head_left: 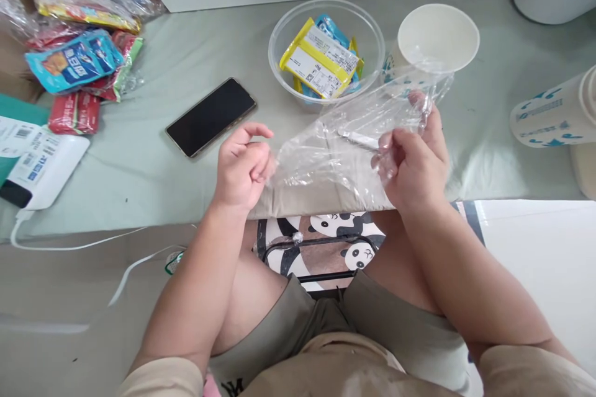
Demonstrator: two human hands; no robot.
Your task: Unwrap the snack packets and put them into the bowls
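In the head view, a crumpled clear plastic film (335, 155) is held over the near edge of the pale green table (153, 155), its long axis running from lower left to upper right between the hands. The right hand (412, 167) is clamped on its upper right end, while the left hand (244, 164) is curled at its left edge, a pinch not being discernible. Room is left toward the lap; a clear round plastic bowl (278, 68), a white paper cup (437, 37) and a black phone (210, 116) are set just beyond.
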